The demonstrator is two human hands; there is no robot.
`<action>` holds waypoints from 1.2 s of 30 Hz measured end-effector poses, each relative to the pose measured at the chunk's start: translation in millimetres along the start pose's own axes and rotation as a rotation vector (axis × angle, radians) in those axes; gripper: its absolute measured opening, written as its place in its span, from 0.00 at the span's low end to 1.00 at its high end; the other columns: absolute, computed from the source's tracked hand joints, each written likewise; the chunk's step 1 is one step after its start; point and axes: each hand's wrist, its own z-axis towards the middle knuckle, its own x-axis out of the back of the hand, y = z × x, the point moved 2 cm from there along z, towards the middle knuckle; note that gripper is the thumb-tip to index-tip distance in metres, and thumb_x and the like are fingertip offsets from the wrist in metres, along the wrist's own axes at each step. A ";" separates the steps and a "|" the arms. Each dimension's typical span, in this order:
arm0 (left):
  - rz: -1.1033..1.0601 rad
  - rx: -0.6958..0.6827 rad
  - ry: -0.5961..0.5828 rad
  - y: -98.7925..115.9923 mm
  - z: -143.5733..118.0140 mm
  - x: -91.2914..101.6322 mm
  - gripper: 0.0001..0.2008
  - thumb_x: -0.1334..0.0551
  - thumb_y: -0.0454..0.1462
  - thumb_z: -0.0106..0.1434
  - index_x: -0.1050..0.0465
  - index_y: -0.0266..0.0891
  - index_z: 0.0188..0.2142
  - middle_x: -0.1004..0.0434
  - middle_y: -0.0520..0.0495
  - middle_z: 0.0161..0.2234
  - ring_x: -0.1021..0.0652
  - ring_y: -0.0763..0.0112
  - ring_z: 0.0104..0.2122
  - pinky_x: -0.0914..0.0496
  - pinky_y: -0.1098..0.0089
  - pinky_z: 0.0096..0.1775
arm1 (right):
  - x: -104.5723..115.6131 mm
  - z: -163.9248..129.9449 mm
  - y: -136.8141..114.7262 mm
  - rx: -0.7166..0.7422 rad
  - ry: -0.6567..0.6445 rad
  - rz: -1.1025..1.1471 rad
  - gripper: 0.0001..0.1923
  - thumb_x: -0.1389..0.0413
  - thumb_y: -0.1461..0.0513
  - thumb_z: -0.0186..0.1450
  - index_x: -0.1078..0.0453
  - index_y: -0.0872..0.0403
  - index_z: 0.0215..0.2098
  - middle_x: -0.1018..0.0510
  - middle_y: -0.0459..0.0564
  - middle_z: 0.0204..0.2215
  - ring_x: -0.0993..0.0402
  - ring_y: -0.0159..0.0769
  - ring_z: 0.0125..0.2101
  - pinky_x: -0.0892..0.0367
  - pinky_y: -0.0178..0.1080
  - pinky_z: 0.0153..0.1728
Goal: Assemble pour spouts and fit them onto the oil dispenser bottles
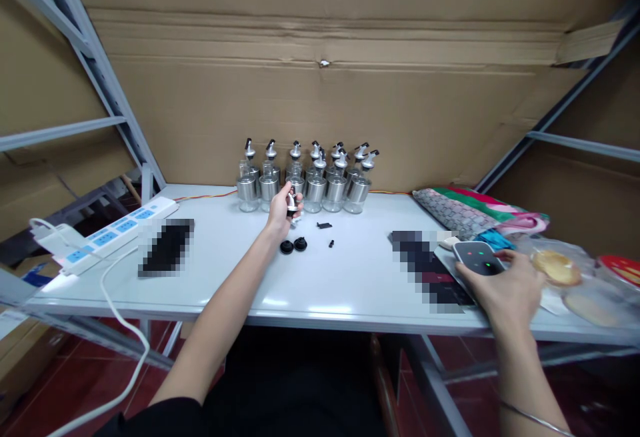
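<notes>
white table [320, 290] runs left to right, backed by a big cardboard sheet [330, 83] on the far wall. grey metal shelf frame [105, 83] at far left, another frame bar [583, 140] at right. white power strip [107, 233] with blue sockets on the table's left edge, white cable [117, 277] looping off the near side. orange-red wire [205, 195] along the far table edge. patterned fabric pouch [467, 210] far right, green and pink. just near of it, clear bags with round bread [557, 267]. red lid [623, 270] at the extreme right. red tiled floor [75, 370] below.
</notes>
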 end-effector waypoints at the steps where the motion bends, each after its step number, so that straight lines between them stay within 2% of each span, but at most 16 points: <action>1: 0.012 -0.004 0.011 0.3 -0.2 -0.3 0.15 0.41 0.45 0.60 0.44 0.39 0.26 0.34 0.55 0.19 0.34 0.80 0.14 0.49 0.78 0.14 | 0.0 0.0 0.2 0.001 0.001 0.001 0.32 0.39 0.50 0.42 0.34 0.55 0.42 0.28 0.57 0.37 0.36 0.55 0.45 0.37 0.49 0.47; 5: 0.079 -0.012 -0.030 -0.6 -2.4 -3.6 0.15 0.42 0.46 0.60 0.43 0.39 0.26 0.33 0.54 0.19 0.33 0.79 0.14 0.47 0.78 0.15 | 0.6 -0.4 0.4 -0.005 0.012 0.008 0.32 0.39 0.50 0.42 0.35 0.54 0.43 0.28 0.57 0.39 0.36 0.55 0.46 0.37 0.49 0.48; 9: 0.200 -0.095 -0.079 -2.6 -4.3 -4.3 0.20 0.32 0.42 0.49 0.45 0.39 0.25 0.40 0.59 0.17 0.34 0.81 0.15 0.48 0.80 0.15 | 0.9 -1.0 -0.1 -0.006 0.013 0.016 0.31 0.40 0.49 0.42 0.36 0.54 0.41 0.29 0.57 0.38 0.37 0.54 0.46 0.37 0.49 0.47; 11: 0.230 -0.124 -0.072 -2.7 -4.3 -3.5 0.22 0.30 0.40 0.47 0.46 0.40 0.25 0.42 0.60 0.17 0.34 0.82 0.16 0.47 0.81 0.16 | 0.7 -0.9 0.0 -0.001 0.016 0.026 0.30 0.40 0.49 0.42 0.36 0.53 0.41 0.30 0.56 0.38 0.37 0.54 0.45 0.37 0.49 0.47; 16: 0.137 0.004 -0.094 -2.7 -2.1 -2.7 0.19 0.39 0.49 0.56 0.44 0.39 0.26 0.39 0.57 0.17 0.33 0.79 0.16 0.46 0.79 0.16 | -0.2 -0.2 1.5 0.000 0.017 0.032 0.30 0.41 0.49 0.42 0.36 0.53 0.40 0.30 0.56 0.37 0.38 0.53 0.44 0.37 0.49 0.46; 23: 0.216 -0.108 -0.148 -0.5 -0.2 -0.8 0.19 0.37 0.47 0.54 0.45 0.39 0.25 0.40 0.58 0.16 0.35 0.80 0.14 0.48 0.80 0.14 | -0.6 0.3 2.6 0.001 0.025 0.042 0.30 0.40 0.48 0.42 0.36 0.53 0.40 0.31 0.55 0.36 0.38 0.52 0.43 0.38 0.48 0.46; 32: 0.362 -0.092 -0.027 -1.7 -0.9 2.8 0.19 0.35 0.47 0.52 0.42 0.38 0.23 0.41 0.58 0.14 0.38 0.83 0.12 0.53 0.81 0.14 | 1.2 -0.3 -0.4 -0.008 0.011 0.017 0.30 0.40 0.49 0.42 0.35 0.54 0.41 0.29 0.56 0.38 0.37 0.53 0.44 0.37 0.48 0.46; 36: 0.492 -0.140 0.036 -7.7 4.2 7.8 0.18 0.35 0.45 0.52 0.42 0.37 0.20 0.40 0.58 0.12 0.40 0.84 0.11 0.52 0.82 0.14 | 2.2 -1.0 -1.8 -0.013 0.014 0.019 0.30 0.40 0.49 0.42 0.35 0.54 0.41 0.29 0.57 0.38 0.37 0.53 0.45 0.37 0.48 0.47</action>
